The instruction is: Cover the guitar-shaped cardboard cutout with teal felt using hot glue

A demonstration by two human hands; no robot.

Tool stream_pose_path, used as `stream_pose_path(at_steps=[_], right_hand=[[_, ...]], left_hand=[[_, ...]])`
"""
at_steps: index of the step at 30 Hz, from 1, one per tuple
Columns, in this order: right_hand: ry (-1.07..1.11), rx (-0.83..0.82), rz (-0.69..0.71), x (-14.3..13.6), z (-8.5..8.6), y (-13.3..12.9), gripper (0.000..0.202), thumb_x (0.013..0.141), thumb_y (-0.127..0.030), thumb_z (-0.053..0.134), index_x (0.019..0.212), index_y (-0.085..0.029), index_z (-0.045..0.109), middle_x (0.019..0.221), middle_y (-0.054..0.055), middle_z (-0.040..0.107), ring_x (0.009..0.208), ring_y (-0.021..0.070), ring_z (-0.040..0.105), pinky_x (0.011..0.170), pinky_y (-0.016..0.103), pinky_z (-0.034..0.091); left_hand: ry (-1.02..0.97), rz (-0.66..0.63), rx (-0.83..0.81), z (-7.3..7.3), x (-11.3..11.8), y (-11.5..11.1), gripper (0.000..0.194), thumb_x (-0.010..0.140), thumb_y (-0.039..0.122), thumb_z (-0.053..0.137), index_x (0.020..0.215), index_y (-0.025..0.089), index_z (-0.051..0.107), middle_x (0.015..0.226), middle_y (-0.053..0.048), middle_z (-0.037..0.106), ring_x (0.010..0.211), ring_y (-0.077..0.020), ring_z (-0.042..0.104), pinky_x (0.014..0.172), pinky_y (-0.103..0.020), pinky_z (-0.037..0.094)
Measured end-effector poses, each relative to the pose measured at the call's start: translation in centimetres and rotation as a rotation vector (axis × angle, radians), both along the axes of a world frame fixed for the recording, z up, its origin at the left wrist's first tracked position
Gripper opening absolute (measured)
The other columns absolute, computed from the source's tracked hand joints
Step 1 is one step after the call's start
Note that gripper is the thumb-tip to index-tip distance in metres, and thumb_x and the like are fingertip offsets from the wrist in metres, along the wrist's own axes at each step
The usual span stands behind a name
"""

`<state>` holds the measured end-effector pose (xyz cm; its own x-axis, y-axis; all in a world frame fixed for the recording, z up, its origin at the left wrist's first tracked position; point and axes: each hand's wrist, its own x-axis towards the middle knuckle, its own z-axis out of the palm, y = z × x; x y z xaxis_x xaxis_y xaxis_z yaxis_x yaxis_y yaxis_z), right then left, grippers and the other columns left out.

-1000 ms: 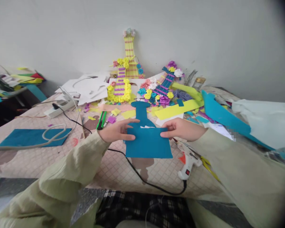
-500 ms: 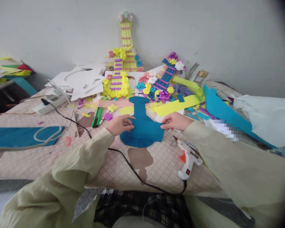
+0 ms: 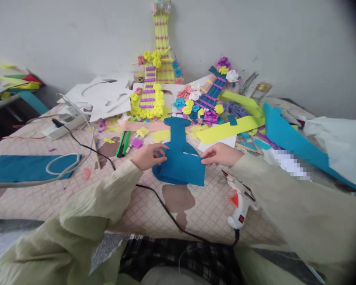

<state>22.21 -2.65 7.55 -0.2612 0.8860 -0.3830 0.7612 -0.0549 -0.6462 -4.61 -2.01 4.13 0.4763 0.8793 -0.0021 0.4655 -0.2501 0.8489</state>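
Head camera view: two bare hands in pale green sleeves are working over a blue guitar-shaped cutout [image 3: 178,132], which is lying on a quilted cloth [image 3: 215,209] and serving as the landmark for everything else. A blue sheet [image 3: 185,171] is covering much of the cutout's wide body, with a thin white strip showing along the sheet's upper edge. The left hand [image 3: 148,156] is grasping the sheet at the left side of the cutout's body, thumb and forefinger standing slightly apart. The right hand [image 3: 221,154] is pinching the sheet's upper right corner, just right of the cutout.

Right of the cutout and nearer the person, a white glue gun [image 3: 240,206] with an orange trigger and a red switch is resting on the cloth; any marking on it is too small to read. Its black cord [image 3: 163,202] is running in front of the cutout. Left of the cutout, a green cutter [image 3: 123,143] is lying, and farther left a second blue sheet [image 3: 20,170] is sitting partly under a looped pale cable [image 3: 61,173]. Well to the cutout's right, a white paper [image 3: 280,156] is showing a pixelated patch, hiding whatever is printed there. Behind the cutout, two yellow paper guitars [image 3: 150,89] are standing, flowers decorating them.
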Motion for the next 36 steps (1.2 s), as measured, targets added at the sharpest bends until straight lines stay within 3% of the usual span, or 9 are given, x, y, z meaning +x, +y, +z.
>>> stream_pose_path(at_steps=[4, 9, 17, 27, 36], right_hand=[[-0.039, 0.043, -0.008, 0.4, -1.3, 0.9, 0.014, 0.061, -0.023, 0.067, 0.071, -0.014, 0.068, 0.060, 0.003, 0.067, 0.060, 0.0149, 0.062, 0.057, 0.022, 0.046], [-0.085, 0.071, -0.010, 1.3, -1.9, 1.5, 0.014, 0.060, -0.022, 0.068, 0.072, -0.015, 0.069, 0.061, 0.003, 0.068, 0.064, 0.0173, 0.064, 0.061, 0.024, 0.048], [-0.128, 0.109, -0.001, 1.1, -2.0, 1.7, 0.014, 0.062, -0.024, 0.067, 0.075, -0.018, 0.070, 0.063, 0.002, 0.069, 0.065, 0.0171, 0.064, 0.064, 0.024, 0.048], [-0.152, 0.082, -0.038, 1.5, -2.7, 2.4, 0.013, 0.063, -0.025, 0.066, 0.071, -0.015, 0.068, 0.058, 0.003, 0.067, 0.061, 0.0158, 0.064, 0.062, 0.023, 0.047], [-0.167, 0.055, -0.033, 1.3, -3.2, 2.7, 0.010, 0.063, -0.025, 0.067, 0.068, -0.016, 0.067, 0.055, 0.001, 0.066, 0.060, 0.0144, 0.063, 0.058, 0.021, 0.046]], left_hand=[[0.138, 0.042, 0.169, -1.3, 0.3, 1.1, 0.035, 0.071, 0.032, 0.056, 0.100, 0.014, 0.056, 0.076, -0.003, 0.066, 0.060, -0.0120, 0.058, 0.055, -0.023, 0.046], [0.160, 0.149, 0.331, -0.8, 0.3, 1.1, 0.030, 0.078, 0.025, 0.046, 0.104, 0.013, 0.055, 0.087, -0.006, 0.067, 0.065, -0.0119, 0.057, 0.061, -0.024, 0.047], [0.224, -0.032, 0.612, -1.0, 0.0, 0.1, 0.029, 0.083, 0.021, 0.037, 0.103, 0.016, 0.058, 0.104, -0.009, 0.061, 0.099, -0.0193, 0.053, 0.088, -0.035, 0.040], [0.529, -0.076, 0.628, -2.2, 1.3, -1.1, 0.039, 0.081, 0.044, 0.045, 0.113, 0.025, 0.056, 0.127, -0.007, 0.043, 0.113, -0.0318, 0.034, 0.089, -0.048, 0.026], [0.608, -0.068, 0.628, -2.6, 1.4, -0.9, 0.049, 0.077, 0.050, 0.047, 0.120, 0.027, 0.050, 0.134, -0.010, 0.033, 0.119, -0.0361, 0.026, 0.090, -0.053, 0.023]])
